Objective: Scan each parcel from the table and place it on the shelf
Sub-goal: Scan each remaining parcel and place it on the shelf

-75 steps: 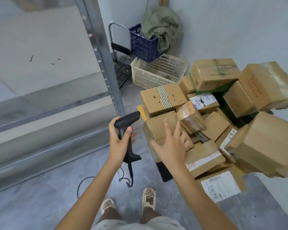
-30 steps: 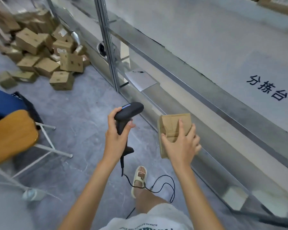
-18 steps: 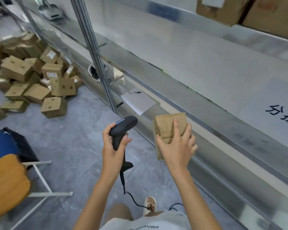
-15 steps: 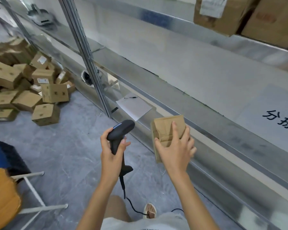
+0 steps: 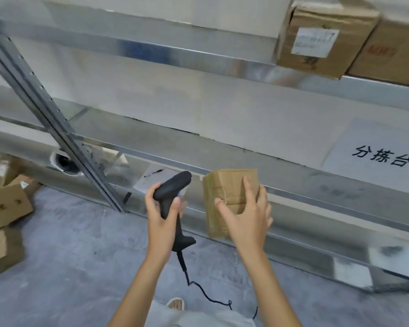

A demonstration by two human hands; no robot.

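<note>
My left hand (image 5: 162, 214) grasps the black corded scanner (image 5: 172, 204) by its handle while my right hand (image 5: 244, 217) clutches a small brown parcel (image 5: 224, 187), held in the air just in front of the metal shelf (image 5: 222, 161) (two cardboard boxes (image 5: 316, 41) sit on the tier above), other boxes (image 5: 5, 206) on the floor at left.

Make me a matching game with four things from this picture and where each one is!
Things:
1. black scanner
2. small brown parcel
3. box with a white label
4. white sign with black writing

Places:
A. lying flat on the middle shelf
B. held in the right hand
C. sitting on the upper shelf
D. held in the left hand

Pairs: 1-D, 2-B, 3-C, 4-A
</note>
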